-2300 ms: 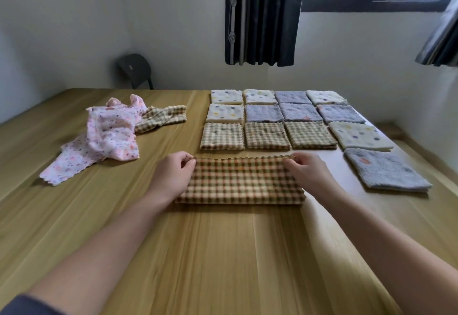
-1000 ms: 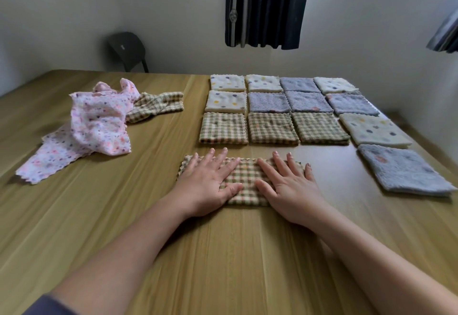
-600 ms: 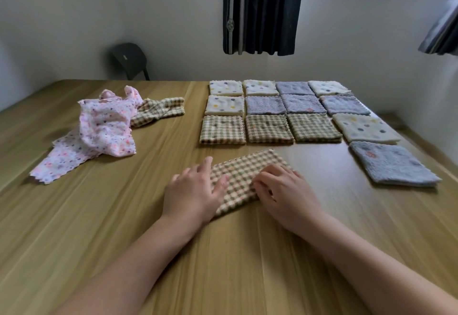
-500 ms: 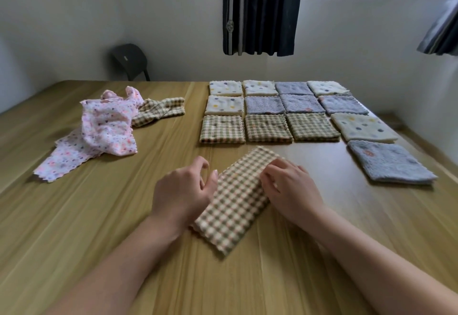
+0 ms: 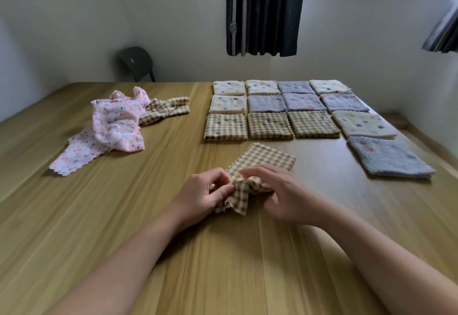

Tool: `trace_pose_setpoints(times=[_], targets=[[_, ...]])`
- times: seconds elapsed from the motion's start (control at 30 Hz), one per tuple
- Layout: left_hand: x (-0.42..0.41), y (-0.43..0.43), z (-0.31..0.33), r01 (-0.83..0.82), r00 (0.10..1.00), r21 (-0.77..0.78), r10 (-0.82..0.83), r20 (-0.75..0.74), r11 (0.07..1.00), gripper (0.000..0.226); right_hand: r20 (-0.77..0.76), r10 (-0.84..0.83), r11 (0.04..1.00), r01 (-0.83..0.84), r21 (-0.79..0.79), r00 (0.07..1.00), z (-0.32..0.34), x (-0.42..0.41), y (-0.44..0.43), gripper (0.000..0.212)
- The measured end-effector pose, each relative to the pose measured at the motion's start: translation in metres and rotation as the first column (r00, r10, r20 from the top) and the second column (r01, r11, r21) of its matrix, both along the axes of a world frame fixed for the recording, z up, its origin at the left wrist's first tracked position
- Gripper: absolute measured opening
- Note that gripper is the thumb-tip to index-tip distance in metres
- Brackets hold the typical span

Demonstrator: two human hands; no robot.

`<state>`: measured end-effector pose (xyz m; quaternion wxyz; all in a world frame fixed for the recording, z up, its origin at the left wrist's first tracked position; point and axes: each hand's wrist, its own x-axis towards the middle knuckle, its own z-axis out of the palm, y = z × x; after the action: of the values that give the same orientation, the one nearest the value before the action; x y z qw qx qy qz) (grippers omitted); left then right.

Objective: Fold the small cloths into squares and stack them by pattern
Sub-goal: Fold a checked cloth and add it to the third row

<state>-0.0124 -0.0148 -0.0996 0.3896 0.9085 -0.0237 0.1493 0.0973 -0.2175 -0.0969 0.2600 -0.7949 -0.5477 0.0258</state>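
A brown checked cloth [image 5: 265, 158], folded into a strip, lies slanted on the wooden table [image 5: 99, 215] in front of me. Its near end is lifted and bunched. My left hand [image 5: 200, 195] pinches that near end between thumb and fingers. My right hand [image 5: 282, 195] has curled fingers on the same bunched end from the right; whether it truly grips the fabric is unclear from this blurred view. Beyond lie three folded checked squares [image 5: 270, 125], with folded dotted cream squares [image 5: 228, 104] and folded grey squares [image 5: 267, 103] behind them.
An unfolded pink dotted cloth [image 5: 111, 126] and a crumpled checked cloth [image 5: 164, 109] lie at the left. A folded grey square [image 5: 386, 157] and a dotted cream square [image 5: 363, 125] sit at the right. A dark chair [image 5: 136, 63] stands past the table's far edge.
The checked strip was pressed flat, then turned to lie slanted away from me. Both hands have now gathered its near end and lifted it off the table.
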Motion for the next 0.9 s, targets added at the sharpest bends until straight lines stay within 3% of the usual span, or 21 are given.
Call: trace_pose_setpoints(times=[0.13, 0.27, 0.4, 0.5, 0.6, 0.73, 0.83, 0.9], targets=[[-0.002, -0.003, 0.003, -0.003, 1.000, -0.082, 0.002, -0.007, 0.997, 0.010, 0.032, -0.018, 1.000, 0.017, 0.015, 0.999, 0.002, -0.009, 0.006, 0.052], [-0.006, 0.006, 0.004, 0.000, 1.000, -0.117, 0.000, -0.002, 0.993, 0.025, -0.030, -0.065, 0.976, 0.070, 0.204, 0.997, -0.003, -0.011, 0.011, 0.036], [-0.007, 0.028, 0.000, 0.014, 0.999, 0.144, -0.020, 0.042, 0.989, 0.059, -0.305, -0.056, 0.923, 0.166, 0.349, 0.951, -0.003, -0.007, 0.007, 0.026], [-0.006, 0.030, -0.003, 0.090, 0.994, 0.194, -0.101, 0.048, 0.977, 0.056, -0.444, 0.009, 0.907, 0.180, 0.381, 0.896, 0.001, -0.004, 0.003, 0.029], [-0.005, 0.018, -0.003, 0.166, 0.970, 0.205, -0.197, 0.141, 0.964, 0.049, -0.488, 0.067, 0.890, 0.168, 0.423, 0.870, 0.003, -0.001, 0.001, 0.020], [-0.012, 0.005, 0.001, 0.183, 0.946, 0.049, -0.189, 0.262, 0.982, 0.021, -0.458, 0.125, 0.911, 0.081, 0.405, 0.880, 0.004, 0.001, 0.000, 0.015], [-0.012, 0.002, 0.005, 0.157, 0.965, 0.030, -0.160, 0.207, 0.987, 0.013, -0.359, 0.094, 0.945, 0.031, 0.327, 0.929, 0.003, 0.002, -0.002, 0.023], [-0.007, -0.001, 0.009, 0.113, 0.987, -0.066, -0.104, 0.126, 0.991, 0.018, -0.383, 0.073, 0.952, 0.050, 0.302, 0.921, 0.003, 0.005, -0.003, 0.020]])
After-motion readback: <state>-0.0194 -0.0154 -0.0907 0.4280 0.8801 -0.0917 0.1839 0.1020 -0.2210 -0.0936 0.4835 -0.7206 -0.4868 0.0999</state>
